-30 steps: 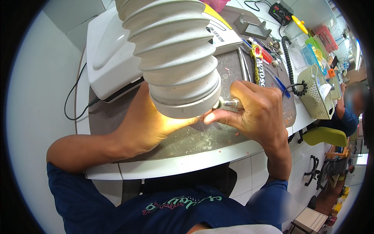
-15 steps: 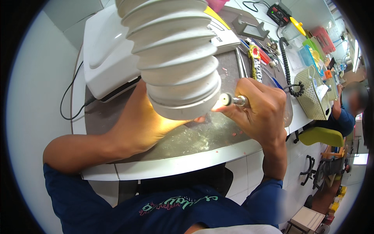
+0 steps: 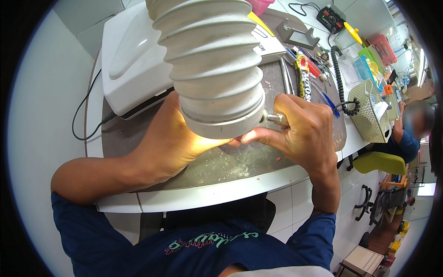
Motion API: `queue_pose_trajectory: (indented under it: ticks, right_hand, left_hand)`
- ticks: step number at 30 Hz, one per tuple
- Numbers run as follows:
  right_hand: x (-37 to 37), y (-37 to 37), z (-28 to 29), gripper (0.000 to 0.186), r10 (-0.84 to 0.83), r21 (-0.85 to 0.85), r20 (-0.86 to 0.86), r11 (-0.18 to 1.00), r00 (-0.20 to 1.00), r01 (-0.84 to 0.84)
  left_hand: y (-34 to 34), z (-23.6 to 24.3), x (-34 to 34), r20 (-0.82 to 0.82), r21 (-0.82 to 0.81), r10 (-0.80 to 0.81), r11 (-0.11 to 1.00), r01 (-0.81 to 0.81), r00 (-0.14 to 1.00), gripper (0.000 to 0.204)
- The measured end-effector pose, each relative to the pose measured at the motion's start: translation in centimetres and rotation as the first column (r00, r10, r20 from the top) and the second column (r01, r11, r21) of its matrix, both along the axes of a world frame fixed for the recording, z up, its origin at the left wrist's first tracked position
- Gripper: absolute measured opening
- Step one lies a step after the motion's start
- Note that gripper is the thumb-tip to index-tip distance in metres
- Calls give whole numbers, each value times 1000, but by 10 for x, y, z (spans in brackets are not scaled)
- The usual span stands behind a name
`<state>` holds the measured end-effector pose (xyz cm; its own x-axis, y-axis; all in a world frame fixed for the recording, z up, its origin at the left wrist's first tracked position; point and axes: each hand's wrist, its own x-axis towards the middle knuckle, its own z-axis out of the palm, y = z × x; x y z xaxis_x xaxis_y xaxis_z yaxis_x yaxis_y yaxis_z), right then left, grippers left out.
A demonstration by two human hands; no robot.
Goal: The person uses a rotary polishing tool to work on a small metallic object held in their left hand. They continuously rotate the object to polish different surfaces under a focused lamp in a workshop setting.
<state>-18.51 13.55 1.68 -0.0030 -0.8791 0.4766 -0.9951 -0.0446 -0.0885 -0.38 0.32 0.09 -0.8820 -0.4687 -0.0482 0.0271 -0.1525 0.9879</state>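
A rotary handpiece [image 3: 276, 118] with a metal nose is gripped in my right hand [image 3: 307, 131], pointing left. Its working tip disappears behind the mouth of a wide, ribbed white hose [image 3: 214, 78]. My right thumb reaches left, close to the fingertips of my left hand [image 3: 173, 143]. Most of my left fingers are covered by the hose; the thumb side shows, curled in under it. What lies between the left fingers is hidden. Bright light falls on both hands near the hose mouth. Below them, pale dust and pink crumbs lie on the grey mat [image 3: 221, 168].
A white machine [image 3: 134, 64] stands at the left with a black cable. Right of the hose are a yellow tube [image 3: 302, 76], several hand tools, a grey stand [image 3: 297, 34], a coiled cord [image 3: 339, 76] and a woven basket [image 3: 369, 111]. Another person [image 3: 408, 131] sits far right.
My right hand has shifted a little left with the handpiece, whose tip has gone behind the hose. The right thumb now comes near the left fingertips.
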Motion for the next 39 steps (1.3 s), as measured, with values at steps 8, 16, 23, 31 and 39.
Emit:
queue_pose_trajectory:
  ticks: [8,16,23,31,39]
  right_hand:
    - [2,1,1,61,-3,20,-44,1000,999,4]
    - [0,1,0,61,0,30,-52,1000,999,2]
    - [-2,1,-2,61,-5,8,-40,1000,999,5]
    - [-1,0,-3,61,-24,7,-17,1000,1000,24]
    - [-1,0,-3,61,-4,-8,-33,1000,999,4]
  left_hand:
    - [0,5,-1,18,16,-19,1000,19,1000,23]
    - [0,2,-3,1,-27,6,1000,-6,1000,27]
    - [-1,9,-3,43,47,-24,999,22,999,29]
    - [-1,5,-3,23,17,-33,999,33,999,25]
    - [0,7,-3,43,81,-33,996,29,999,30]
